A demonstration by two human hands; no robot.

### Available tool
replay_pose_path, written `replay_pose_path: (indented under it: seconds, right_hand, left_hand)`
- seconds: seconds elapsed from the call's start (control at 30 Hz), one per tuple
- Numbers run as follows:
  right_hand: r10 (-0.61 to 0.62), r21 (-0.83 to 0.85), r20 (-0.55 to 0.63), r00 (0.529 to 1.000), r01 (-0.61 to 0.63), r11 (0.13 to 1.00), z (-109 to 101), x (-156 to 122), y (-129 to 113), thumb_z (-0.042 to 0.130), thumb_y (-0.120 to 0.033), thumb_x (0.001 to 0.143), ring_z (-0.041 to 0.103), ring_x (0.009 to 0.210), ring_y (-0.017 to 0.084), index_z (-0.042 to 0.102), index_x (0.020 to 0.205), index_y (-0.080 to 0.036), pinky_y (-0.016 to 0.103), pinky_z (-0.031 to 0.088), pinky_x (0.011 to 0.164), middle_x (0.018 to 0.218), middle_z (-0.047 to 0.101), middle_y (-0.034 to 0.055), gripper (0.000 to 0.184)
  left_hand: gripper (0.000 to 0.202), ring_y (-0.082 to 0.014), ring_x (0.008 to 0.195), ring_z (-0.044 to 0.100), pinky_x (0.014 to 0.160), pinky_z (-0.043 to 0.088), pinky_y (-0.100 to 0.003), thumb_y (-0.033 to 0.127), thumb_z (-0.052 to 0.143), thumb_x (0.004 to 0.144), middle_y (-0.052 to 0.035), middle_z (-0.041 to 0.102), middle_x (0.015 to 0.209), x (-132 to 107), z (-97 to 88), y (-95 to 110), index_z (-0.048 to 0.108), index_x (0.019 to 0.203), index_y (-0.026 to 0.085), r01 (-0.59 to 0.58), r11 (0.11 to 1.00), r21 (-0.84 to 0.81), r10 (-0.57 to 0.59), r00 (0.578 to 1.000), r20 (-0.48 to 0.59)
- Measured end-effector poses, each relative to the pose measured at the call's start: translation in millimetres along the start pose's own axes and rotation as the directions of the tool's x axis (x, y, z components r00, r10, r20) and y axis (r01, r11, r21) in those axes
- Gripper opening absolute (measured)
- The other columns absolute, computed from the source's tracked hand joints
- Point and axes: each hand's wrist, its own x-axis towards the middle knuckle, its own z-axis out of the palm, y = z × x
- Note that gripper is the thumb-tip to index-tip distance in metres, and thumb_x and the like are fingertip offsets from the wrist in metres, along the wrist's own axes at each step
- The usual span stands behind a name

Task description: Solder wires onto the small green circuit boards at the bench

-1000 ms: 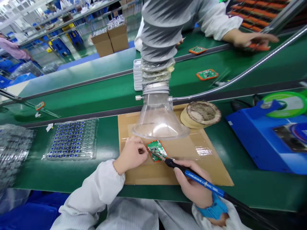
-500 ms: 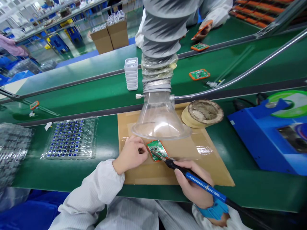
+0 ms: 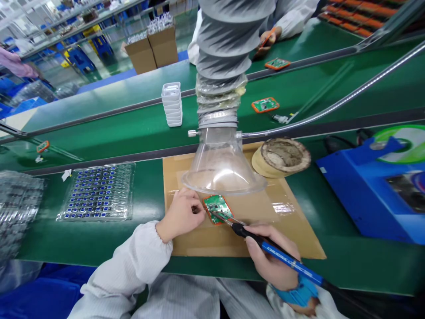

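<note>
Below the clear fume hood (image 3: 222,177), head view: a green, orange-edged circuit board (image 3: 217,204) lies on a cardboard sheet (image 3: 232,243) spread over the green worktop (image 3: 148,190). Left hand (image 3: 183,215): curled in, thumb and fingertips gathered at the board's left edge; whether they pinch the edge, grip something small or just rest there, cannot tell. Right hand (image 3: 279,271): wrapped pen-style around a blue-and-black soldering iron (image 3: 288,259), metal tip slanting up-left over the board. Tip contact too small to confirm. Hands apart, board between them.

Doing it well, as judged: board should sit flat and not creep, so light bracing from the left fingertips, kept off the presumably hot tip. Iron best steered by small finger moves, right forearm supported. Short dwell on one spot; parts look closely packed, so a slip could bridge or scorch neighbours. Orange edge may mark if the hot shaft leans on it. Hood rim hangs just behind the board: work close under it for fumes, no knocking it.

Around: clear component tray (image 3: 129,190) to the left, crusted beige pot (image 3: 260,164) behind right, blue machine (image 3: 358,190) with a green reel (image 3: 408,150) far right. Beyond, another orange-edged board (image 3: 265,105) and a co-worker's hand (image 3: 270,40) holding an orange piece.
</note>
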Motion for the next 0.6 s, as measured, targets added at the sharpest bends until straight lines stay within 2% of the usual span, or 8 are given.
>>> replay_pose_path:
  seconds: [0.1,0.17,0.23,0.3,0.37,0.47,0.5,0.6]
  right_hand:
    - [0.058,0.030,-0.091,0.994,-0.055,0.998,-6,-4,8,0.067,-0.022,0.088,0.071,0.075,0.020,0.070,0.095,-0.020,0.029,0.058,0.067,0.086,0.072,0.0052,0.008]
    - [0.087,0.031,-0.230,0.969,-0.082,0.996,-13,-3,17,0.070,-0.023,0.086,0.070,0.073,0.021,0.072,0.094,-0.019,0.031,0.057,0.065,0.086,0.072,0.0061,0.010]
    - [0.061,-0.037,-0.408,0.911,-0.083,0.996,-22,4,28,0.073,-0.022,0.082,0.069,0.069,0.021,0.073,0.094,-0.017,0.033,0.056,0.065,0.086,0.071,0.0072,0.014]
    - [0.003,-0.159,-0.526,0.851,-0.102,0.982,-32,16,39,0.076,-0.021,0.078,0.071,0.076,0.024,0.074,0.102,-0.016,0.035,0.056,0.071,0.091,0.072,0.0094,0.025]
    - [-0.036,-0.269,-0.547,0.836,-0.136,0.953,-40,29,47,0.078,-0.023,0.078,0.071,0.091,0.028,0.074,0.112,-0.016,0.039,0.055,0.083,0.099,0.072,0.0116,0.035]
    - [0.060,-0.291,-0.440,0.896,-0.206,0.935,-49,41,52,0.076,-0.029,0.084,0.070,0.101,0.029,0.072,0.121,-0.019,0.038,0.053,0.091,0.108,0.073,0.0125,0.039]
    - [0.111,-0.276,-0.415,0.903,-0.241,0.930,-49,42,51,0.076,-0.030,0.086,0.071,0.102,0.029,0.072,0.122,-0.020,0.038,0.053,0.092,0.111,0.073,0.0127,0.038]
    - [0.197,-0.191,-0.469,0.861,-0.317,0.929,-45,35,41,0.076,-0.030,0.086,0.072,0.102,0.031,0.073,0.121,-0.020,0.040,0.055,0.090,0.113,0.073,0.0143,0.037]
  left_hand:
    - [0.022,-0.0191,0.086,0.056,0.087,0.039,-0.038,0.009,0.068,0.078,-0.0008,0.063,0.075,-1,0.3,0,0.062,0.058,0.017,0.003,1.000,0.000,-0.003,1.000,-0.005]
    - [0.022,-0.0194,0.087,0.057,0.089,0.039,-0.038,0.009,0.068,0.078,-0.0007,0.063,0.075,-1,0.4,-1,0.061,0.058,0.017,0.007,1.000,-0.002,-0.007,1.000,-0.003]
    - [0.022,-0.0196,0.088,0.057,0.089,0.039,-0.038,0.009,0.068,0.077,-0.0008,0.063,0.076,0,0.4,-1,0.061,0.058,0.017,0.012,1.000,-0.004,-0.012,1.000,0.003]
    - [0.022,-0.0197,0.089,0.057,0.089,0.040,-0.038,0.008,0.067,0.077,-0.0010,0.062,0.076,0,0.4,-1,0.060,0.058,0.017,0.011,1.000,-0.003,-0.011,1.000,0.007]
    - [0.022,-0.0198,0.089,0.056,0.088,0.041,-0.037,0.009,0.066,0.078,-0.0015,0.062,0.077,-1,0.4,-1,0.060,0.058,0.017,0.008,1.000,0.009,-0.008,1.000,0.014]
    - [0.017,-0.0207,0.091,0.056,0.088,0.043,-0.037,0.013,0.067,0.079,-0.0028,0.062,0.082,-4,-1.3,1,0.062,0.064,0.018,-0.026,0.998,0.060,0.024,0.999,0.041]
    - [0.015,-0.0210,0.093,0.056,0.088,0.044,-0.036,0.013,0.067,0.079,-0.0036,0.061,0.085,-5,-3.1,2,0.062,0.066,0.018,-0.050,0.995,0.082,0.046,0.997,0.056]
    - [0.012,-0.0203,0.093,0.056,0.086,0.046,-0.034,0.014,0.065,0.079,-0.0050,0.061,0.090,-6,-15.1,3,0.059,0.069,0.017,-0.088,0.994,0.066,0.079,0.988,0.131]
